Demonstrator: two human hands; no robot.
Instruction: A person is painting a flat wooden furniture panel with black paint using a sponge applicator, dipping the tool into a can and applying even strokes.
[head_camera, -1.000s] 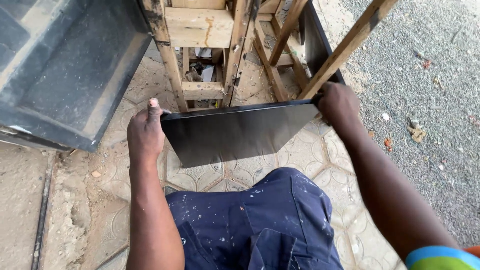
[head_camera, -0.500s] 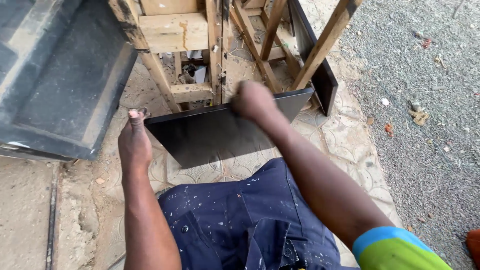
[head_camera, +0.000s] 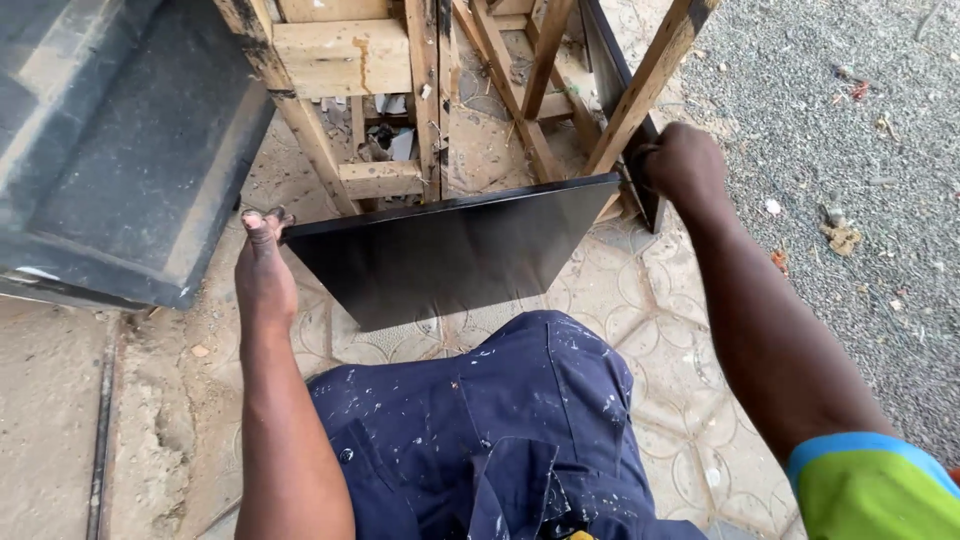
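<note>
Patterned paving tiles (head_camera: 620, 290) are covering the ground under the work area, and loose grey gravel (head_camera: 850, 150) is bordering them from 1 to 4 o'clock. That gravel strip is lying open, with only small scraps scattered on it. At 12 o'clock a rough wooden frame (head_camera: 430, 100) is standing on the tiles, its legs and braces closing off the far side. A large dark moulded housing (head_camera: 120, 140) is occupying the 10 o'clock corner, its lower edge hanging over the tiles near the left hand. Bare cement (head_camera: 60, 400) is running along 8 o'clock.

A flat black panel (head_camera: 440, 255) is sitting at the centre, tilted, with its far edge running from 9 toward 2 o'clock just in front of the frame legs. Its near edge is overlapping the knee of paint-spattered navy trousers (head_camera: 500, 430) at 6 o'clock.

The left hand (head_camera: 265, 265) is gripping the panel's left end, thumb lying along the upper corner. The right hand (head_camera: 685, 165) is closed at the panel's right corner, where that corner is meeting a second dark board (head_camera: 605, 60) leaning inside the frame; whether the fingers are clamping the panel or the board cannot be told. The panel is spanning the whole gap between both hands.
</note>
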